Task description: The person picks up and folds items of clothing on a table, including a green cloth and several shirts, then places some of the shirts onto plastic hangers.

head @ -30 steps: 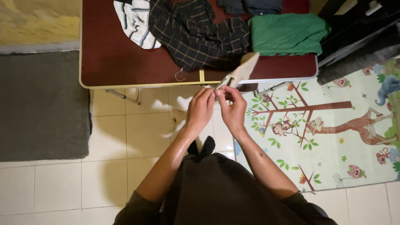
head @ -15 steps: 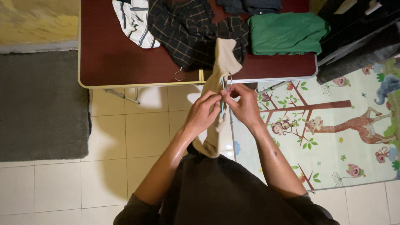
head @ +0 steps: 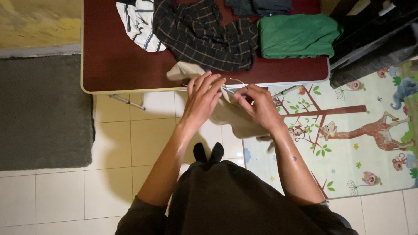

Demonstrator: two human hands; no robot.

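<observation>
Beige garment lowered onto red table, tiled floor

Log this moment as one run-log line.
left hand: open, on beige garment | right hand: pinching wire hanger | garment over edge of table

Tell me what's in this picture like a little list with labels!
left hand: fingers spread, resting on beige garment
right hand: pinching thin wire hanger
beige garment: draped over table edge, hanging down
on table: plaid shirt, striped cloth, folded green garment
floor: grey rug, animal play mat
</observation>
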